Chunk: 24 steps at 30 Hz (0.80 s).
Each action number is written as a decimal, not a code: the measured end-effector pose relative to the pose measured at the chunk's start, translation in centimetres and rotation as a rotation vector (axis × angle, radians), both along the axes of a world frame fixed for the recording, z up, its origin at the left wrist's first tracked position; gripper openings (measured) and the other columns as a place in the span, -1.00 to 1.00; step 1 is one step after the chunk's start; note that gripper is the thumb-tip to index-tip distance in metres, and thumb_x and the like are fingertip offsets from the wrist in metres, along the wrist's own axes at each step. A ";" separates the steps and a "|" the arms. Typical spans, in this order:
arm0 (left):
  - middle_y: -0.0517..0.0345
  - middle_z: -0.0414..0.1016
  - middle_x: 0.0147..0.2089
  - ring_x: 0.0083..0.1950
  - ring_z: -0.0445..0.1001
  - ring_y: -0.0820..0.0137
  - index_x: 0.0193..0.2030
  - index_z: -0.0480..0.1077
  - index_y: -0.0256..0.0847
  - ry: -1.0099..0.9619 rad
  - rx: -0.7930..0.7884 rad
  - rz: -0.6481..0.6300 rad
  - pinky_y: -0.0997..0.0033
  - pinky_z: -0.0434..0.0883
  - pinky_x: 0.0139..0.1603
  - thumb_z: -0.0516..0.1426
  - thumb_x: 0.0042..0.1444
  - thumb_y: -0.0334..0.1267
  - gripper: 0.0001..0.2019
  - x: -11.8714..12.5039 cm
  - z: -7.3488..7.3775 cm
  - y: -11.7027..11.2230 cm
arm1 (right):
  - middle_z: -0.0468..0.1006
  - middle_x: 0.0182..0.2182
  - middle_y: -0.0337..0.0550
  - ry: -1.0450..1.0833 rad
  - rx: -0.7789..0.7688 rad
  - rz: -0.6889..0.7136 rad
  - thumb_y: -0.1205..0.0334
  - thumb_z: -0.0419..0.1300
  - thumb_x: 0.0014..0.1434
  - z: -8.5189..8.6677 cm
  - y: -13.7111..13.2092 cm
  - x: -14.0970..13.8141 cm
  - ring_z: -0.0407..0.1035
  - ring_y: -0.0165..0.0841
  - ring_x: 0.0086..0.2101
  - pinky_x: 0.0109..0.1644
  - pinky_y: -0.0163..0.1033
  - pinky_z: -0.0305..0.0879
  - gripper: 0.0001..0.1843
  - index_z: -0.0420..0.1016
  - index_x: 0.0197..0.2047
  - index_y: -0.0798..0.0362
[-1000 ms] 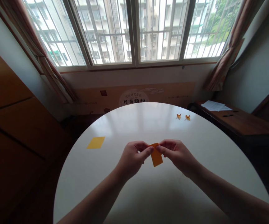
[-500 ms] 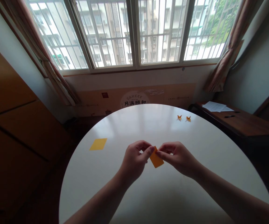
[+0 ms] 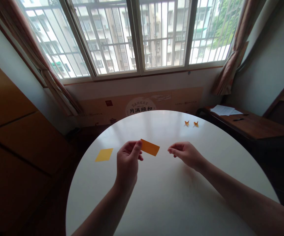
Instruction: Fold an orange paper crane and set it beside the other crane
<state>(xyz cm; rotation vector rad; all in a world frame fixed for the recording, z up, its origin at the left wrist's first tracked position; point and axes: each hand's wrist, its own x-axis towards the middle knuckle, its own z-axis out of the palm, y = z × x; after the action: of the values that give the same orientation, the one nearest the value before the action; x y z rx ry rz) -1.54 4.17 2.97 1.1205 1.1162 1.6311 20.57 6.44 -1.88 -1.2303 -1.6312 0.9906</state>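
Observation:
An orange folded paper [image 3: 150, 147], now a narrow rectangle, is pinched at its left end between the thumb and fingers of my left hand [image 3: 129, 160]. It is held above the white table, its free end pointing right. My right hand [image 3: 185, 154] is a short way to the right of the paper, apart from it. Its thumb and fingertips are pressed together, with nothing visible between them. On the table left of my left hand lies a flat yellow paper sheet [image 3: 104, 154].
The round white table [image 3: 156, 203] fills the middle. Two small orange folded paper birds [image 3: 186, 123] stand near its far right edge. A brown side table [image 3: 257, 126] at the right bears white papers [image 3: 225, 110] and dark pens. A barred window is behind.
My right hand has let go of the orange paper and moved apart from it. My left hand has turned the paper and carried it left and up. The view has shifted slightly.

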 end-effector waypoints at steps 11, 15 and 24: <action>0.21 0.36 -0.47 -0.46 0.28 0.52 -0.32 0.48 -0.29 -0.079 -0.283 -0.134 0.59 0.25 -0.54 0.35 -0.11 0.05 -0.58 1.8 -2.6 0.1 | 0.55 -0.38 -0.12 0.321 -0.118 0.181 -0.14 0.26 0.17 0.2 -2.2 -3.0 0.38 -0.41 -0.45 -0.50 -0.36 0.20 -0.53 0.54 -0.16 0.15; 0.14 0.41 -0.42 -0.42 0.36 0.47 -0.28 0.49 -0.29 -0.040 -0.351 -0.208 0.58 0.29 -0.52 0.35 -0.10 0.01 -0.60 1.7 -2.9 0.3 | 0.53 -0.44 -0.16 0.346 -0.190 0.146 -0.11 0.29 0.13 0.1 -2.1 -3.2 0.34 -0.44 -0.49 -0.52 -0.37 0.15 -0.57 0.48 -0.32 0.15; 0.02 0.47 -0.34 -0.31 0.43 0.37 -0.29 0.52 -0.31 0.275 -0.366 -0.415 0.55 0.36 -0.50 0.24 0.01 0.04 -0.62 0.9 -3.4 1.2 | 0.48 -0.52 -0.17 0.205 -0.170 0.159 -0.13 0.16 0.18 -0.7 -0.8 -2.2 0.29 -0.44 -0.53 -0.52 -0.35 0.12 -0.56 0.44 -0.39 0.14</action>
<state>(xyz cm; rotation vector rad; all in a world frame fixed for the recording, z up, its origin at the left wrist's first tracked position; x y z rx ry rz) -0.60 5.32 -0.44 1.2506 1.1983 0.9301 18.36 5.59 -2.59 -1.0811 -1.5250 1.3331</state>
